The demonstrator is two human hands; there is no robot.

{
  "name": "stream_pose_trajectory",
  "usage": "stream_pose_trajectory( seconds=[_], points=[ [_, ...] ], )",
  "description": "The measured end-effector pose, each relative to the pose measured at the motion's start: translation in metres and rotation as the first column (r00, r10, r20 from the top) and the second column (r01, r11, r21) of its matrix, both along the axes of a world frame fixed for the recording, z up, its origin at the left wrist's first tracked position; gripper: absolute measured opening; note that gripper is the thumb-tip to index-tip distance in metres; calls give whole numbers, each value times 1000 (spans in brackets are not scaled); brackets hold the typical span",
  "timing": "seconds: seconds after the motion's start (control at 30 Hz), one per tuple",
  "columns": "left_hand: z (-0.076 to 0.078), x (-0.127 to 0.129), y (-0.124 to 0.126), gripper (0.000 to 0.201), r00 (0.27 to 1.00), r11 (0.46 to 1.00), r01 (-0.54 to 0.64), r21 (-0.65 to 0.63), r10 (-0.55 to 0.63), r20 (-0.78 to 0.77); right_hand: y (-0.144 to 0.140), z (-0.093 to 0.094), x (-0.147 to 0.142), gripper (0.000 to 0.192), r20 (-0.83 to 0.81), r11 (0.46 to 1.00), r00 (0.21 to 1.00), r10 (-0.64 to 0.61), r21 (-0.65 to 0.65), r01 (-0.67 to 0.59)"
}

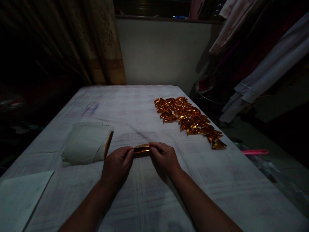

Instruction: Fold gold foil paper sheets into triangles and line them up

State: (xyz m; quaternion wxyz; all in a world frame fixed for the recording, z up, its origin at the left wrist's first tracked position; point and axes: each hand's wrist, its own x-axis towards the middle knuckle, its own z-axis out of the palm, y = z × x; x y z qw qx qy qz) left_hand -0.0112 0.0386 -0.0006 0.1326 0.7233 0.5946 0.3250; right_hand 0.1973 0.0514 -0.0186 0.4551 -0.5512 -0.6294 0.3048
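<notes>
Between my two hands, just above the cloth, is a narrow folded strip of gold foil paper [142, 148]. My left hand [118, 164] pinches its left end between thumb and fingers. At the opposite end, my right hand [164, 156] grips it the same way. Rows of folded gold foil pieces [193, 112] lie toward the right edge of the table. Left of my left hand rests a stack of pale sheets [84, 143] with a gold-brown edge showing on its right side.
A checked pale cloth [149, 199] covers the table. White paper [21, 199] lies at the near left. Past the right edge are a pink handle [255, 151] and hanging clothes [272, 67]. A curtain [103, 42] and a wall [164, 51] stand behind.
</notes>
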Motion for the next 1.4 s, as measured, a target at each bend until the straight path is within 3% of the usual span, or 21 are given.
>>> stream_pose_trajectory(
  seconds=[0.37,1.07,1.4],
  points=[
    [-1,1,0,39,1000,999,-25,-32,25,9,-4,5,-1,20,106,999,994,-34,-38,39],
    [-7,1,1,37,990,999,-47,18,49,-132,-9,7,-7,23,59,1000,998,17,-4,-17],
    [-10,2,-2,40,982,994,14,111,7,-187,-9,6,-7,23,46,1000,999,4,20,-5]
  ],
)
